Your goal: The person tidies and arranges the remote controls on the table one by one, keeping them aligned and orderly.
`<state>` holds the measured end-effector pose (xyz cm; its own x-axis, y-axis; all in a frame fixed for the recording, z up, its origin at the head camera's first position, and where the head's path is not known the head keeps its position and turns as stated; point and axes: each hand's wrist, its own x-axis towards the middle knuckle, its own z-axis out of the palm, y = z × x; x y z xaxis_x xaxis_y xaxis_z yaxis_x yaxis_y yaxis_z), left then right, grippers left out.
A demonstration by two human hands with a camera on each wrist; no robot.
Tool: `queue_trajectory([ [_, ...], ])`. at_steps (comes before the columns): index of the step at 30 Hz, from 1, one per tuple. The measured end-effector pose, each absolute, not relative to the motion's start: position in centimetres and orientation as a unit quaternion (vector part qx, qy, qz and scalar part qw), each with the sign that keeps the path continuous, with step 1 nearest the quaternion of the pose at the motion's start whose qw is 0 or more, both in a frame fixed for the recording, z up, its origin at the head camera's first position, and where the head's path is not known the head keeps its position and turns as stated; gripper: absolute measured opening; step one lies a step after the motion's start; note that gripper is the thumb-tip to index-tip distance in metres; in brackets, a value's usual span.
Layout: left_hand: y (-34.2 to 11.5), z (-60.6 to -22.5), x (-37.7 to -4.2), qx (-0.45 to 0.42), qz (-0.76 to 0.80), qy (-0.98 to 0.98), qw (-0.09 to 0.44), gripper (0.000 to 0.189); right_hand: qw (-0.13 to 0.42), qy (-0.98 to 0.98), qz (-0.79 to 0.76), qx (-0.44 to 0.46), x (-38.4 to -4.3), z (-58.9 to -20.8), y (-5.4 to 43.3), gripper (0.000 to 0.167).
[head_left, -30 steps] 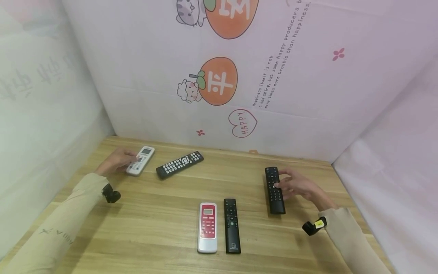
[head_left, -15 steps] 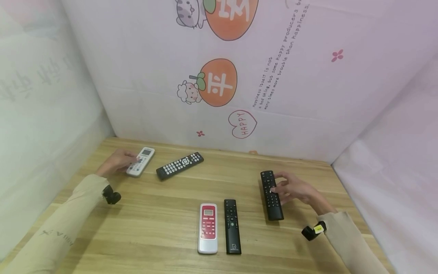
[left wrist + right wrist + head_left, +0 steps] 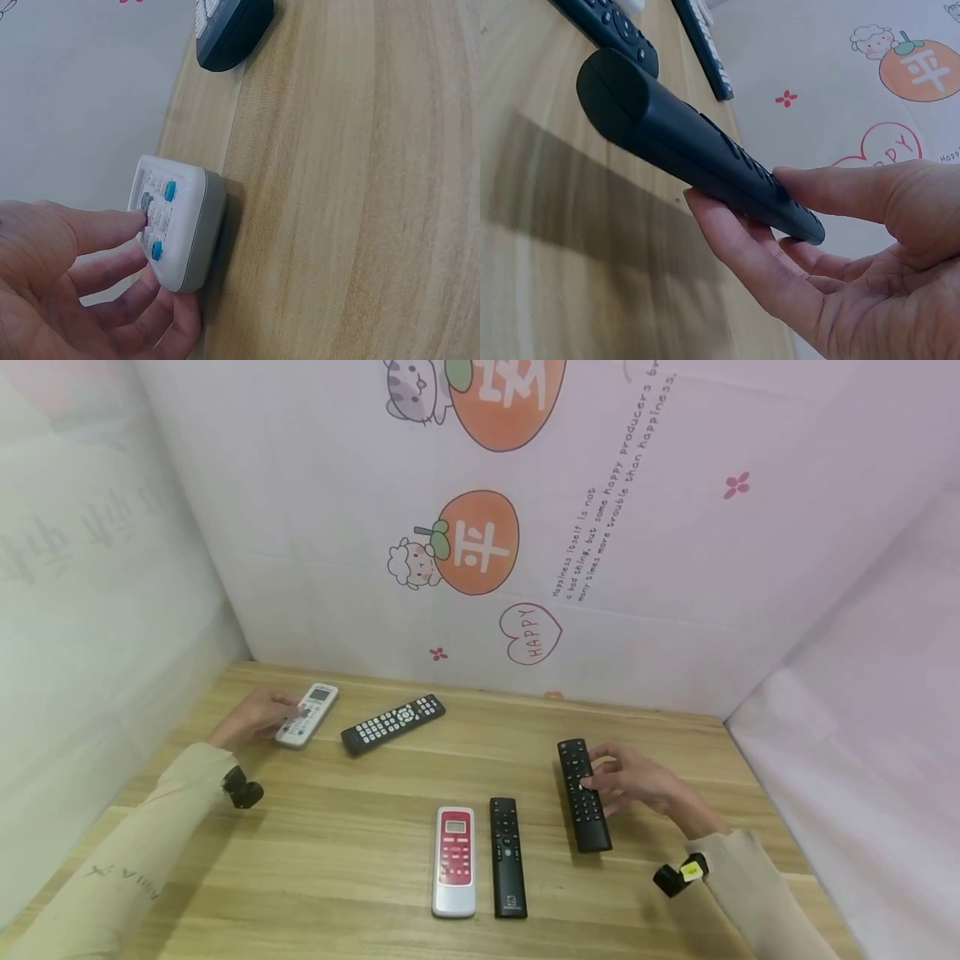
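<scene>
My left hand (image 3: 262,714) grips a white remote control (image 3: 309,717) at the table's far left corner. In the left wrist view, the thumb lies on the buttons of that white remote (image 3: 184,225) and the fingers curl under its side. On the right, my right hand (image 3: 637,779) pinches a black remote control (image 3: 582,797) by its side, thumb on the button face and fingers beneath. The right wrist view shows this black remote (image 3: 682,142) raised above the wood, its shadow falling below it.
A black remote with white buttons (image 3: 393,724) lies slanted beside the white one. Nearer the front, a red-and-white remote (image 3: 454,862) and a slim black remote (image 3: 509,858) lie side by side on the wooden table (image 3: 315,860). Printed cloth (image 3: 337,527) hangs behind and at both sides.
My right hand has carried the black remote leftward and a little toward the front, closer to the slim black remote. The left hand and the white remote stay in place.
</scene>
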<state>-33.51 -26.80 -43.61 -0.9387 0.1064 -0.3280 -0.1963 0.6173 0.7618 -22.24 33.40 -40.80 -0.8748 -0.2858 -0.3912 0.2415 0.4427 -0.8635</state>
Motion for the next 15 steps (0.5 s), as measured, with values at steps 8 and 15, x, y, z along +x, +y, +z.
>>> queue_trajectory([
  [8,-26.8,-43.5,-33.4,-0.025,0.438,0.881,0.174,0.053,0.252,0.804,-0.539,-0.020,-21.4,-41.0,32.5,0.062],
  [15,-26.8,-43.6,-33.6,-0.030,0.449,0.875,0.181,0.054,0.249,0.803,-0.541,-0.026,-20.9,-41.1,31.8,0.063],
])
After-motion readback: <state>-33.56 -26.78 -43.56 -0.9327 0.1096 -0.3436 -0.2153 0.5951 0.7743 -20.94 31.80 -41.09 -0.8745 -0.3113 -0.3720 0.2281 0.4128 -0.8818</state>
